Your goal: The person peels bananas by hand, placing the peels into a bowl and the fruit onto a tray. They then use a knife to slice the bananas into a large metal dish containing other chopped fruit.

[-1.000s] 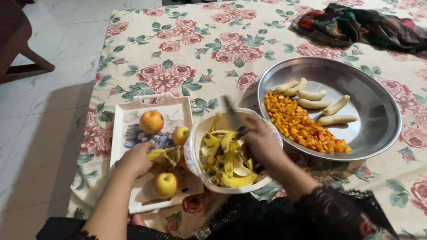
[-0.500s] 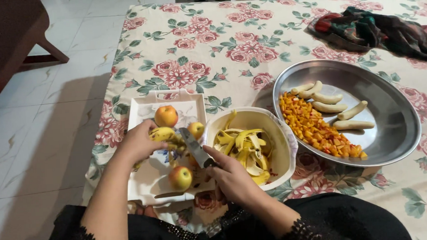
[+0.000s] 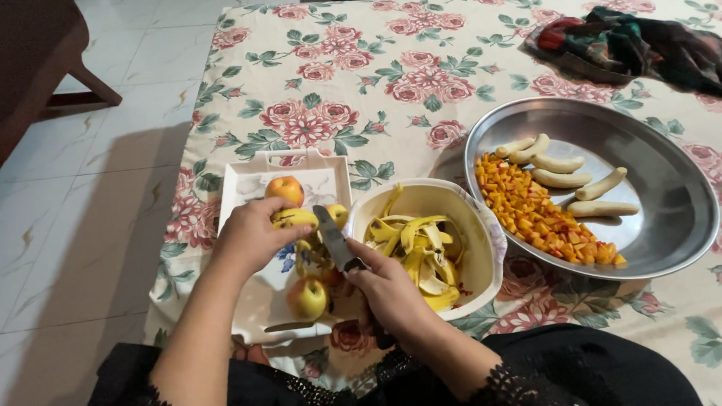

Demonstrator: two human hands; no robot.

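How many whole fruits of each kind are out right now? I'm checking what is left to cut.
Apples: 3 in view on the white tray
Peeled bananas: 5 on the steel platter
Unpeeled banana: 1, in the left hand
Total: 9

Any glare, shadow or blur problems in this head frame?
Head view: sharp overall, knife and both hands crisp; soft glare on the steel tray rim; the left hand shades the white tray below it; a broad shadow lies on the floor beside the table; far corners look dimmer.
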